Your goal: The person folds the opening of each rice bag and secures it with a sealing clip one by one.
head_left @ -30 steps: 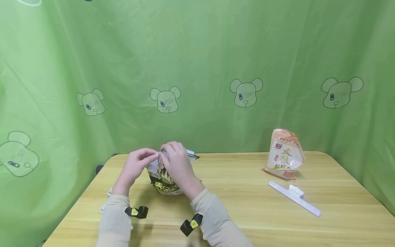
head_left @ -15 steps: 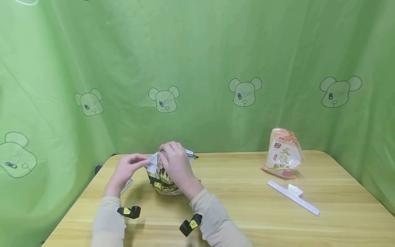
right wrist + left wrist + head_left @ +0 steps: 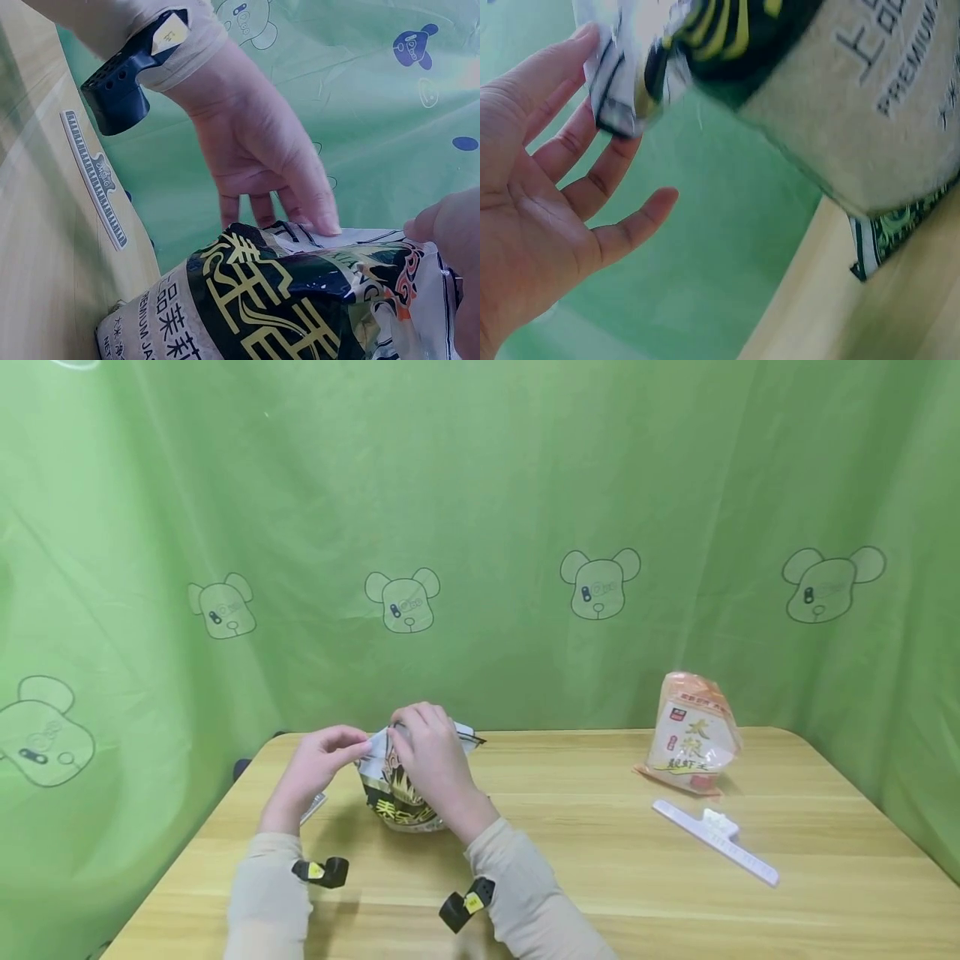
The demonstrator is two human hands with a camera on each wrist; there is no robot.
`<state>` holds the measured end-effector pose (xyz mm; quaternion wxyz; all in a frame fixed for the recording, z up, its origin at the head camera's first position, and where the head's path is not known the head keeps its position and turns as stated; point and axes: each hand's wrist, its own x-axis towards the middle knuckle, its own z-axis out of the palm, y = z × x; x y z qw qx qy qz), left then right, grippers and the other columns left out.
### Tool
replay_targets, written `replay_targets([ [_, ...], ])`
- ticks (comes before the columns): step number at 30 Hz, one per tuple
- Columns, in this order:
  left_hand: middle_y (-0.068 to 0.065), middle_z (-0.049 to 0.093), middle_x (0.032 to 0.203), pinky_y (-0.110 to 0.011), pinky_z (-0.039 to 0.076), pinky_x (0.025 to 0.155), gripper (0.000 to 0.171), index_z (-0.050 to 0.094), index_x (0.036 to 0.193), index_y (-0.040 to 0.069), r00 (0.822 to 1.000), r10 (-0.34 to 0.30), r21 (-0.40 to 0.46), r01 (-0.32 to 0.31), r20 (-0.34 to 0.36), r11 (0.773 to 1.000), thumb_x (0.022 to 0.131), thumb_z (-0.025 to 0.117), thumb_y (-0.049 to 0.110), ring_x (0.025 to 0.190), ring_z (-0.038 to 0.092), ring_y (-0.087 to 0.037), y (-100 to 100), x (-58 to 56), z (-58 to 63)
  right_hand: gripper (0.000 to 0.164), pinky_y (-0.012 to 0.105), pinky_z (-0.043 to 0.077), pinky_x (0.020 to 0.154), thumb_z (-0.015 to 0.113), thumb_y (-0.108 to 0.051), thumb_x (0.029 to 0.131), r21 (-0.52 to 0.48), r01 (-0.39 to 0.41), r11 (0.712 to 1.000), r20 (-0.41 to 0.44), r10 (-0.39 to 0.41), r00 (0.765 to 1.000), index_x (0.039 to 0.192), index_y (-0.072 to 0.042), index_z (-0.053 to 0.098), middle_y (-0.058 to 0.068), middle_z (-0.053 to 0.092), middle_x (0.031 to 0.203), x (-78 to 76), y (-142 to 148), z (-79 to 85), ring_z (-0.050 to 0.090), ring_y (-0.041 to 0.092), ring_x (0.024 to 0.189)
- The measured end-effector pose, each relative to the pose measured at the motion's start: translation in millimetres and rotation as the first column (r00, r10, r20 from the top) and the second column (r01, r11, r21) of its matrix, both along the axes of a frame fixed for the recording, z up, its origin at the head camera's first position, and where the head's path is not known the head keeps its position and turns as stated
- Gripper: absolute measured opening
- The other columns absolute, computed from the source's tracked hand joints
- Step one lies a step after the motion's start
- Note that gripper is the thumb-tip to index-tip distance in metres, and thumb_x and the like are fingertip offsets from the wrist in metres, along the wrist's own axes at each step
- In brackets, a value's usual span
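Observation:
A printed bag of rice (image 3: 386, 795) stands upright on the table, dark band and yellow lettering toward me. My left hand (image 3: 315, 772) pinches the left corner of its white top edge between thumb and fingers. In the left wrist view that left hand (image 3: 544, 187) has its little finger held off the rice bag (image 3: 885, 142). My right hand (image 3: 435, 764) grips the top edge near its middle, fingers over the far side. The right wrist view shows the right thumb (image 3: 450, 225) at the top of the rice bag (image 3: 247, 292), facing the left hand (image 3: 255, 142).
A white sealing clip (image 3: 313, 807) lies behind my left wrist, partly hidden. At the right, a white and orange food bag (image 3: 693, 739) stands near the back of the wooden table (image 3: 585, 860). In front of it lies a lavender sealing clip (image 3: 716, 842). A green curtain (image 3: 495, 485) hangs behind.
My left hand has moved left from beside the right fingers to the bag's corner, and the white top edge now shows between the hands. The right hand has stayed in place.

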<state>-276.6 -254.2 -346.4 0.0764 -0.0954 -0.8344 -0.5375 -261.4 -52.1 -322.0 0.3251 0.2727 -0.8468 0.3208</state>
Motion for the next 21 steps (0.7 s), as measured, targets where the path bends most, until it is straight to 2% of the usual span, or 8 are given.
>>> replay_targets([
  [11,-0.017,0.070,0.110,-0.030,0.054,0.084,0.031,0.069,0.110,0.003,0.997,-0.020,-0.018,0.019,-0.075,1.000,0.090,0.070,0.026,0.092,0.065,-0.008,24,5.5,15.4,0.014,0.034,0.050,0.097,0.062,-0.019,0.094,0.007,0.001,1.000,-0.002,-0.001,1.000,0.103,-0.010,0.067,0.005,0.068,0.108,1.0,2,-0.6,0.061,0.020,0.104],
  [21,-0.013,0.071,0.109,-0.028,0.054,0.083,0.031,0.070,0.108,0.003,0.997,-0.008,-0.006,0.008,-0.079,1.000,0.089,0.070,0.028,0.093,0.064,-0.007,23,5.4,13.7,0.014,0.034,0.050,0.097,0.062,-0.019,0.094,0.006,-0.001,1.000,0.006,0.001,1.000,0.103,-0.010,0.067,0.004,0.068,0.108,1.0,2,-0.9,0.061,0.019,0.104],
])
